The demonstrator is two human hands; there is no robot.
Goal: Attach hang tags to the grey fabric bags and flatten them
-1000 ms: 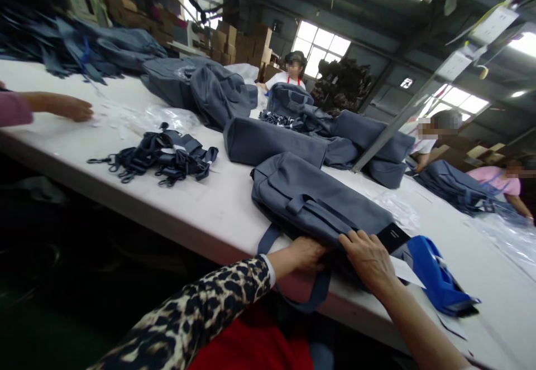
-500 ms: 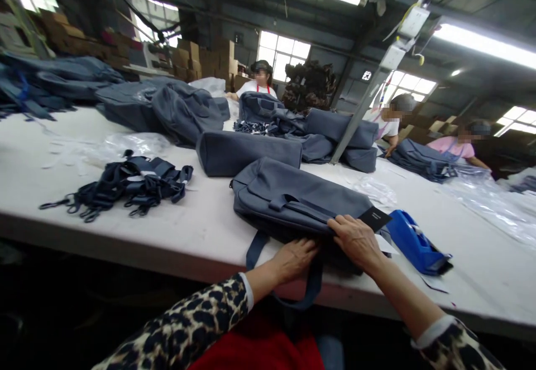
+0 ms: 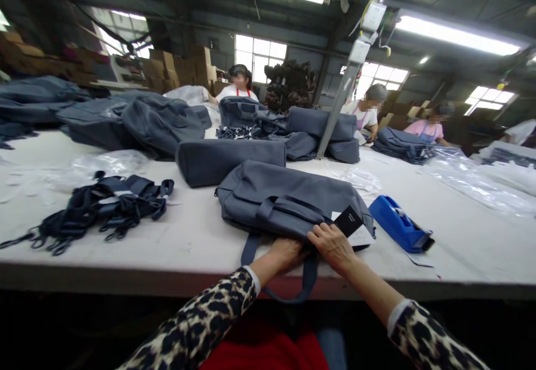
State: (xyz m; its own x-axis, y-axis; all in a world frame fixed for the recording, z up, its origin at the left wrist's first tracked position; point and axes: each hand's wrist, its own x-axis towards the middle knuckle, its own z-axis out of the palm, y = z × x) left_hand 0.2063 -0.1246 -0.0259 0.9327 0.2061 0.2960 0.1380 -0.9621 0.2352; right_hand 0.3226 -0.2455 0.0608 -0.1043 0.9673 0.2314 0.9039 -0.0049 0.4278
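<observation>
A grey-blue duffel bag [image 3: 288, 191] lies on its side near the table's front edge, one strap handle [image 3: 307, 280] hanging over the edge. My right hand [image 3: 333, 244] is closed on the bag's near upper edge, its fingers curled over the fabric. Close beside it, my left hand [image 3: 287, 251] reaches under that edge; its fingertips are hidden by the bag. A black hang tag [image 3: 348, 221] and white paper tags [image 3: 362, 237] rest on the bag's right end, by my right hand.
A blue tape dispenser [image 3: 400, 225] stands right of the bag. Dark straps with hooks [image 3: 109, 205] are heaped at left. Another bag [image 3: 230, 161] lies behind, with more bags piled farther back. A metal post [image 3: 337, 107] rises from the table. Several people work across it.
The view has swung to the right, so things sit farther left. My right hand has come closer to my left along the bag's edge. White paper now shows more around the black tag.
</observation>
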